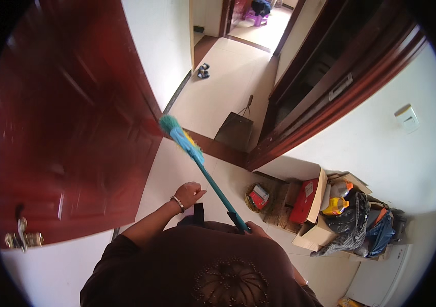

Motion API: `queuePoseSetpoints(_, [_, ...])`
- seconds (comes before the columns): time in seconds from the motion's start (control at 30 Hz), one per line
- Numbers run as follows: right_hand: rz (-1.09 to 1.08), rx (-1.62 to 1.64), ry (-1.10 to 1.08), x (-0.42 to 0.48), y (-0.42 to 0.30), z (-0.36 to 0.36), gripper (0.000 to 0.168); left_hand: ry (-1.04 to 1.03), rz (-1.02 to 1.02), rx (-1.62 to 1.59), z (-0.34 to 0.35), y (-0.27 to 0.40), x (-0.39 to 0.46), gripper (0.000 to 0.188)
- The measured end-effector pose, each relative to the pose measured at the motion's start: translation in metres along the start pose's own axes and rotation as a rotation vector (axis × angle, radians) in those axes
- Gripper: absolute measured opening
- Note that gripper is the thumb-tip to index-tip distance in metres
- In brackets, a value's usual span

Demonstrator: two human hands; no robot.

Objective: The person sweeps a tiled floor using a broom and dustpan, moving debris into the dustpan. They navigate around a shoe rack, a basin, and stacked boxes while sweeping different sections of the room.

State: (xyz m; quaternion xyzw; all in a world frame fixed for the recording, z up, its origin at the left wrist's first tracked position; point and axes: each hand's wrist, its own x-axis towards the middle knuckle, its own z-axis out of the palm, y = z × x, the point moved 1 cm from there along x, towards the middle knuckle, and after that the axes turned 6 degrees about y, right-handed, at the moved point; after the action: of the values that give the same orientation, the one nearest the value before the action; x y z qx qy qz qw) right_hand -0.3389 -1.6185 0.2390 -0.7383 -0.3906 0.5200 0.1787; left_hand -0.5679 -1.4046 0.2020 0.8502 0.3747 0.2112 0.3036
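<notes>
My right hand (257,231) grips the teal handle of a broom (218,189) near its lower end, close to my waist. The handle slants up and left to a light-blue broom head (181,138) with green and yellow bristles. That head appears in front of the dark red door sill; whether it touches the floor I cannot tell. Beside the handle, my left hand (190,193) wears a bracelet and holds nothing visible. Its thumb stands apart from loosely bent fingers. Past the sill, a long-handled metal dustpan (236,130) rests on the hallway floor.
A red panelled door (87,146) stands at left. On the right are a door frame (310,115), a round basket (248,199) with packets, and cardboard boxes (314,234) of bottles and bags. Shoes (203,71) lie farther along the hallway, before a doorway with a purple stool (257,19).
</notes>
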Motion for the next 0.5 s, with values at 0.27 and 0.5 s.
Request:
queuePoseSetpoints(0.27, [-0.236,-0.075,0.278,0.12,-0.045,-0.023,0.027,-0.038,-0.041,-0.217,0.013,-0.044,0.139,0.012])
queuePoseSetpoints(0.5, [-0.057,0.116,0.29,0.19,-0.096,-0.074,0.034,-0.22,-0.018,-0.102,0.007,-0.077,0.24,0.012])
